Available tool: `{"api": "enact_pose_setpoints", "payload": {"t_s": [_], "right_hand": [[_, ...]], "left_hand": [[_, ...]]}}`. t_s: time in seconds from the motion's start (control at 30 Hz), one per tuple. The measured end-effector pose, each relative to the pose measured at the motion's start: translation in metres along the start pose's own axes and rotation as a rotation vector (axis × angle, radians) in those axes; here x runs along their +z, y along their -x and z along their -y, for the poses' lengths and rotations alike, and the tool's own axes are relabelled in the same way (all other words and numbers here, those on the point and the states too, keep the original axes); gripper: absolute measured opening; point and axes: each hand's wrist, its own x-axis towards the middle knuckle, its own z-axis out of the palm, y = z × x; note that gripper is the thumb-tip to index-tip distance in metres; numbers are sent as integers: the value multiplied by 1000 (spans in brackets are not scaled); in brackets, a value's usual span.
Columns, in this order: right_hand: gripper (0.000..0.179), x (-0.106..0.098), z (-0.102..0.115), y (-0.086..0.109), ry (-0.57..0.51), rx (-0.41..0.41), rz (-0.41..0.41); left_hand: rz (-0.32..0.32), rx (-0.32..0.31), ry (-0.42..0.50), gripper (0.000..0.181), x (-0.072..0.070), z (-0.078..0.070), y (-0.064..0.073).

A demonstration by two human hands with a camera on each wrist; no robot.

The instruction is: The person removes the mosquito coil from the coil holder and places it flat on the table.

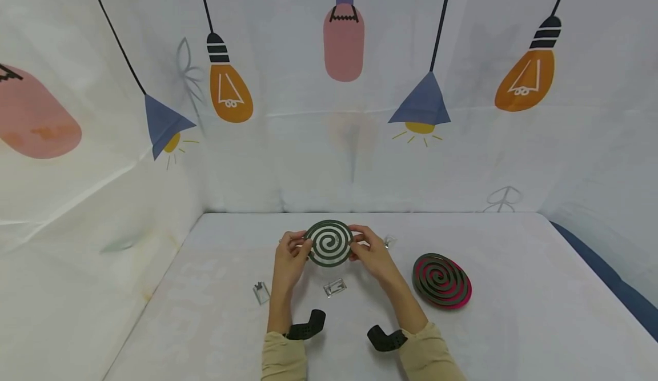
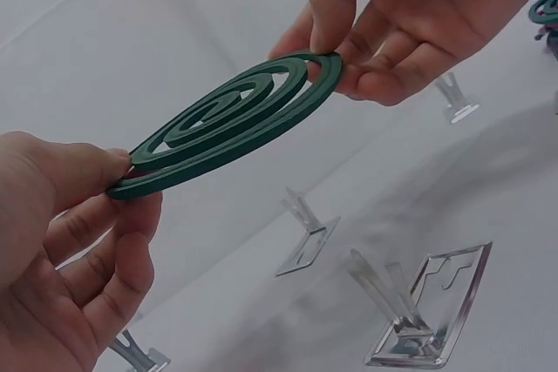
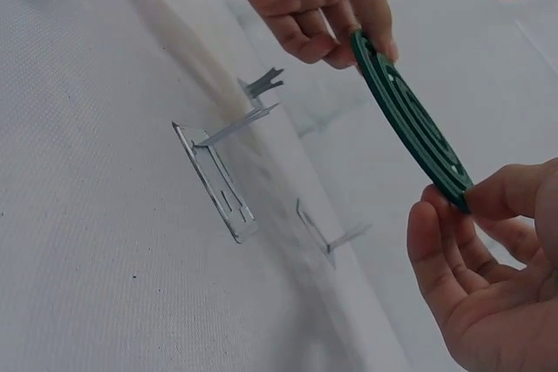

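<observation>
A dark green mosquito coil is held up over the white table between both hands. My left hand pinches its left rim between thumb and fingers, and my right hand pinches the opposite rim. In the left wrist view the coil looks tilted, its spiral rings lying close together. Below it on the table stands a small metal coil stand with upright prongs. Another metal stand is left of my left forearm, and a third stand shows just beyond my right hand.
Right of my right forearm lies a stack of green and red mosquito coils. The table ends at a white curtain printed with lamps. Black wrist devices are strapped at both sleeves.
</observation>
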Motion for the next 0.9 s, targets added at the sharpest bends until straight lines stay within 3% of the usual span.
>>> {"api": "enact_pose_setpoints", "payload": {"t_s": [0.17,0.33,0.43,0.67,0.9], "right_hand": [[40,-7,-3,3,5,-14,10],[40,-16,-4,7,53,-29,52],[40,-23,-2,9,76,-21,70],[41,-36,1,12,127,-66,144],[40,-44,6,11,164,-104,203]], "left_hand": [[5,5,4,32,7,18,-8],[-4,22,-5,30,13,23,-9],[10,18,7,31,17,22,-8],[60,-12,13,30,19,-7,2],[56,5,14,31,24,16,-8]]}}
